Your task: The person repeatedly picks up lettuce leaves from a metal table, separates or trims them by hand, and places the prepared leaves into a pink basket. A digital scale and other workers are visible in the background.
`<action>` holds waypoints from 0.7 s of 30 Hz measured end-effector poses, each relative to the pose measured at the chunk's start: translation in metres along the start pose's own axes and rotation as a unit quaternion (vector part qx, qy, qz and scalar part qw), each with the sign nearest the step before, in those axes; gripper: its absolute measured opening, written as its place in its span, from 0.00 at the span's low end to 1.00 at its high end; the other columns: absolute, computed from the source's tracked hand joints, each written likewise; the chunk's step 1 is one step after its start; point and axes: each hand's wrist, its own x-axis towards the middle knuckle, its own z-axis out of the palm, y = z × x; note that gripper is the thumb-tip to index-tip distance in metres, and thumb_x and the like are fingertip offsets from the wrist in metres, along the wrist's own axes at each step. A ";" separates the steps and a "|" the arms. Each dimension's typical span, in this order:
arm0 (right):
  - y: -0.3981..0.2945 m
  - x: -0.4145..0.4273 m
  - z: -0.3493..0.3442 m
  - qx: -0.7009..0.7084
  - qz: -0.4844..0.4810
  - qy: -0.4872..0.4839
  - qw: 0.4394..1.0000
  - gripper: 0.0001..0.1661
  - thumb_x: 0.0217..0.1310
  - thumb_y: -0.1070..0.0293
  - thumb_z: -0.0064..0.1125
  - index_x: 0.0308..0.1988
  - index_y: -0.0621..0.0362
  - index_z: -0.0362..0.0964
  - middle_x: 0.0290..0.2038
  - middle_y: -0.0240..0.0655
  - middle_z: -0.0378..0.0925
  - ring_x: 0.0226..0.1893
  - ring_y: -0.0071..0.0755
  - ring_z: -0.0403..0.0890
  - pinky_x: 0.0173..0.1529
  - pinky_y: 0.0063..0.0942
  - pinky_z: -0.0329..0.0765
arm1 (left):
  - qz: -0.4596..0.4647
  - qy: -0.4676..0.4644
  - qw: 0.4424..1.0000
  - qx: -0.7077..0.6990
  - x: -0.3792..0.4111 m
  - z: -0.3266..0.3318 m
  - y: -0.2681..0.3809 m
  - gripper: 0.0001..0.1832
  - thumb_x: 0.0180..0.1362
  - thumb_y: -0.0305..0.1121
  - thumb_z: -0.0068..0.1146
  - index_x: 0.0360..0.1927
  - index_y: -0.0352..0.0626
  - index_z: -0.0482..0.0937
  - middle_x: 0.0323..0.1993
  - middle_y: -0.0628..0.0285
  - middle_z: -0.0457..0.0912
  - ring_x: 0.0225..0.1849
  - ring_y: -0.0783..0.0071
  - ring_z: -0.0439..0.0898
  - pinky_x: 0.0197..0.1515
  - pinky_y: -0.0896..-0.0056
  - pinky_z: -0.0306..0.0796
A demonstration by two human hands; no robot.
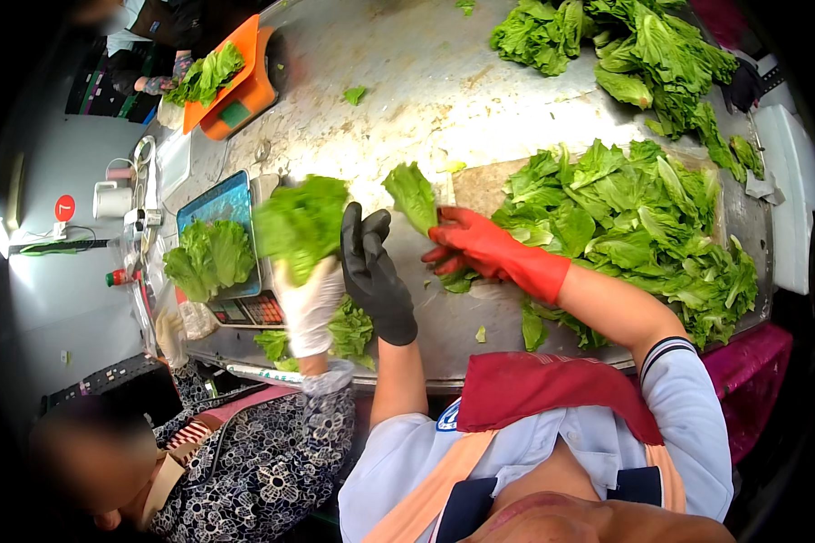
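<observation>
My right hand [492, 251], in a red rubber glove, grips a green lettuce leaf [409, 195] that points up and away from me over the metal table. To its left, my left hand [379, 275] in a black glove is raised with nothing held, its fingers partly spread. Right beside it, a co-worker's white-gloved hand [307, 305] holds a blurred bunch of lettuce [302, 217]; whether that bunch touches my black glove I cannot tell. A large heap of loose lettuce leaves [625, 224] lies to my right, partly on a brown board [482, 186].
At left, a scale with a blue tray [214, 197] bears lettuce [210, 261]. An orange scale [244, 102] stands farther off, before another person. More lettuce [652, 61] is piled at the far right, near a white foam box [784, 203]. The co-worker sits close on my left.
</observation>
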 end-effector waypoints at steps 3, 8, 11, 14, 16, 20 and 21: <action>0.009 0.004 -0.012 -0.160 0.059 -0.061 0.983 0.33 0.64 0.63 0.50 0.62 0.68 0.52 0.49 0.46 0.74 0.41 0.36 0.81 0.35 0.28 0.80 | -0.013 0.011 1.000 0.005 -0.004 -0.005 -0.009 0.22 0.65 0.30 0.42 0.61 0.32 0.64 0.44 0.53 0.79 0.47 0.66 0.77 0.53 0.66 0.69; -0.034 -0.049 -0.013 -0.281 0.033 -0.090 0.955 0.25 0.65 0.59 0.46 0.57 0.63 0.65 0.43 0.39 0.79 0.37 0.30 0.83 0.34 0.26 0.79 | 0.105 -0.103 0.959 0.243 -0.010 0.000 -0.047 0.25 0.59 0.35 0.52 0.60 0.42 0.69 0.56 0.47 0.72 0.58 0.52 0.69 0.56 0.57 0.66; -0.062 -0.069 -0.042 -0.364 -0.006 -0.008 0.931 0.22 0.66 0.58 0.49 0.54 0.59 0.69 0.43 0.35 0.79 0.37 0.26 0.81 0.40 0.25 0.78 | 0.212 -0.174 0.820 0.502 -0.019 0.011 -0.070 0.23 0.53 0.31 0.59 0.55 0.45 0.75 0.61 0.45 0.66 0.60 0.46 0.67 0.57 0.51 0.64; -0.087 -0.058 -0.103 -0.516 -0.210 0.158 0.816 0.21 0.63 0.59 0.52 0.53 0.55 0.70 0.44 0.35 0.79 0.38 0.30 0.81 0.42 0.27 0.77 | 0.178 -0.175 0.844 0.474 -0.009 -0.003 -0.084 0.17 0.47 0.29 0.60 0.44 0.46 0.81 0.62 0.47 0.66 0.63 0.44 0.62 0.62 0.48 0.58; -0.117 -0.046 -0.167 -0.639 -0.383 0.279 0.606 0.21 0.59 0.63 0.55 0.53 0.53 0.71 0.45 0.39 0.79 0.41 0.36 0.81 0.44 0.30 0.76 | 0.177 -0.151 0.828 0.510 0.000 -0.011 -0.084 0.15 0.49 0.26 0.57 0.43 0.45 0.81 0.60 0.47 0.67 0.62 0.45 0.62 0.62 0.50 0.58; -0.183 -0.051 -0.255 -0.772 -0.227 0.421 0.419 0.27 0.55 0.68 0.57 0.56 0.49 0.67 0.46 0.40 0.78 0.42 0.40 0.80 0.44 0.34 0.77 | 0.186 -0.137 0.844 0.484 0.011 -0.010 -0.062 0.14 0.54 0.24 0.53 0.45 0.39 0.79 0.60 0.48 0.67 0.61 0.49 0.65 0.61 0.53 0.61; -0.188 -0.056 -0.271 -0.784 -0.159 0.447 0.399 0.29 0.55 0.69 0.58 0.58 0.48 0.66 0.47 0.39 0.77 0.42 0.40 0.80 0.43 0.35 0.77 | 0.187 -0.134 0.864 0.448 0.011 -0.006 -0.057 0.14 0.56 0.24 0.52 0.46 0.38 0.78 0.59 0.49 0.68 0.60 0.51 0.66 0.60 0.54 0.62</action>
